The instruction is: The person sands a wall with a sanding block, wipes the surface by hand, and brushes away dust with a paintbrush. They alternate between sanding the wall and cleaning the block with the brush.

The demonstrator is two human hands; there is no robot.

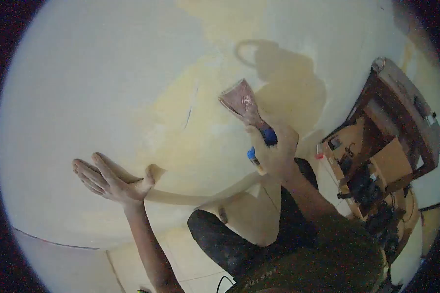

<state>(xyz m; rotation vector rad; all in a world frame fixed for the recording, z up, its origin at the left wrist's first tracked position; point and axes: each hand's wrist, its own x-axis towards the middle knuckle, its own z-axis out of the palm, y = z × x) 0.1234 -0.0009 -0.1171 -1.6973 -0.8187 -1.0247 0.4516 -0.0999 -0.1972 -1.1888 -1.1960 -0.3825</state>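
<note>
My right hand (280,149) is wrapped round the blue handle of a putty knife (238,101), whose broad, stained blade points up and left in front of the wall. My left hand (115,186) is at the wall on the left, empty, with its fingers stretched out and thumb apart. Behind both hands the pale wall (83,83) carries yellowish patches (178,100). A thin dark scratch (187,118) runs down the yellow area, left of the blade. The shadow of my right hand and the knife falls on the wall.
My bent knees (215,229) in dark trousers are close to the wall, over a tiled floor (200,263). At the right stands a dark wooden piece of furniture (410,102) with an open cardboard box (391,163) and assorted dark items. A dark cable (224,281) shows at the bottom.
</note>
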